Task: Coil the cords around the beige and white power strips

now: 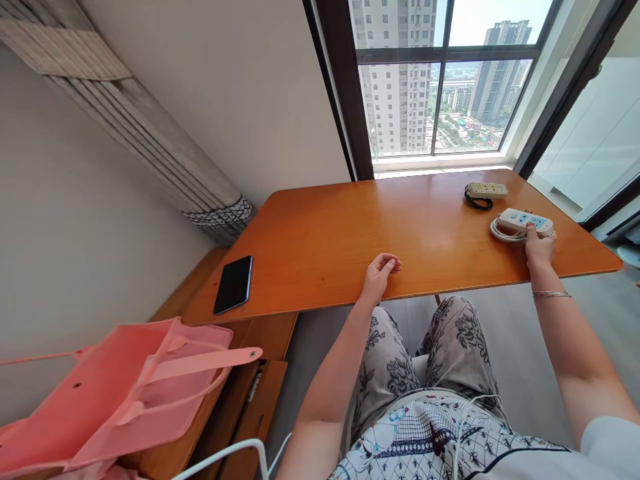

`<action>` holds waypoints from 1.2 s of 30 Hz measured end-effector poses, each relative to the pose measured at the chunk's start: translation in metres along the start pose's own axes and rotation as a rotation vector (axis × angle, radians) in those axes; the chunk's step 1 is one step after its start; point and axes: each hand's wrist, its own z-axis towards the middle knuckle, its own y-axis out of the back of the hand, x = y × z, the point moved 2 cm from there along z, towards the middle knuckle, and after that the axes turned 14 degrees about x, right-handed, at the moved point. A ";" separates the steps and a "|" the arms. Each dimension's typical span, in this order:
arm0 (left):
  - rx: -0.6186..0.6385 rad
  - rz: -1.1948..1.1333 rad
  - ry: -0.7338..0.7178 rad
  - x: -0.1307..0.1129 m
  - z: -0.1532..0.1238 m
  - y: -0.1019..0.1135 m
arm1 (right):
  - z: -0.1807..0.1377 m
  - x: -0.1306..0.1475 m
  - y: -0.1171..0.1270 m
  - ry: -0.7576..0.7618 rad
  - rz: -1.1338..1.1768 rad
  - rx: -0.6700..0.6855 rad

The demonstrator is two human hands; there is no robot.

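Note:
At the right of the head view, my right hand (541, 249) is closed around the near edge of a white power strip (525, 219) with blue-marked sockets, its thumb on top. A coiled white cord (503, 232) lies against the strip's left side. Behind it sits a second, cream-coloured power strip (487, 190), with a black cord (479, 202) bundled at its left; no hand touches this one. My left hand (381, 275) rests at the table's front edge, fingers curled in and nothing visible in them.
A wooden table (325, 247) spans the view before my lap. On its left end lies a dark-screened tablet or phone (233, 285). An open pink bag (125, 387) stands at lower left, beside a white tubular frame (225, 453). A window (445, 100) is behind the table.

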 end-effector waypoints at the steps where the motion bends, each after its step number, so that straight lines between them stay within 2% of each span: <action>1: 0.000 -0.001 -0.002 0.000 0.000 0.000 | -0.002 0.000 0.003 -0.029 -0.041 -0.032; 3: 0.007 0.006 -0.004 0.000 0.000 -0.001 | -0.005 0.000 0.008 -0.085 -0.089 -0.103; 6: 0.018 0.026 -0.004 0.000 0.000 -0.002 | -0.008 -0.003 0.011 -0.048 -0.153 -0.159; 12: 0.017 0.032 -0.002 -0.001 -0.001 -0.002 | -0.015 -0.006 0.011 0.226 -0.209 -0.145; 16: 0.019 0.036 0.004 -0.003 -0.002 -0.003 | -0.044 0.012 0.002 0.486 -0.177 -0.137; 19: 0.019 0.051 0.005 -0.003 -0.003 -0.003 | -0.074 0.035 -0.018 0.714 -0.144 0.015; 22: 0.016 0.059 0.001 -0.002 -0.004 -0.002 | -0.107 0.058 -0.047 0.901 -0.163 0.290; 24: 0.017 0.064 -0.001 -0.002 -0.005 -0.002 | -0.127 0.068 -0.067 0.967 -0.206 0.450; 27: 0.021 0.075 -0.003 -0.002 -0.005 -0.002 | -0.154 0.075 -0.093 0.978 -0.342 0.643; 30: 0.028 0.097 -0.006 -0.002 -0.007 -0.003 | -0.171 0.074 -0.110 0.892 -0.571 0.802; 33: 0.031 0.116 -0.003 -0.002 -0.008 -0.004 | -0.177 0.072 -0.115 0.824 -0.711 0.866; 36: 0.028 0.113 -0.002 -0.002 -0.009 -0.004 | -0.177 0.072 -0.113 0.828 -0.712 0.870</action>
